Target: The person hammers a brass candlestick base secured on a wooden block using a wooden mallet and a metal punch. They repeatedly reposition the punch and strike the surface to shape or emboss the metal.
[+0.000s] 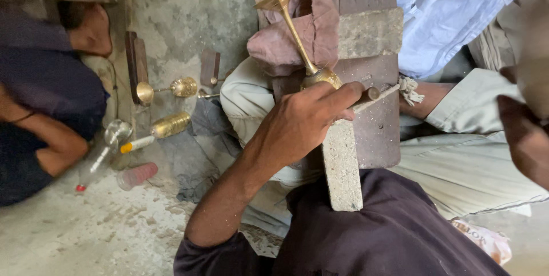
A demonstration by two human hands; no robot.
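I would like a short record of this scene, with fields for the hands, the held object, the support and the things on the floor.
left hand: gripping a brass goblet at its bowl, with a thin tool alongside
right hand: cannot be told apart clearly
support: wooden block with a cloth behind the goblet
floor: brass pieces, a clear bottle
nearby: another person's arm at left

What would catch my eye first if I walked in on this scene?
Most likely the shiny brass goblet at top centre, lying tilted against a reddish block padded with a pink cloth, while the person's left hand grips its rounded end together with a thin tool. Next, more brass pieces glint on the dusty floor to the left, near another person's arm.
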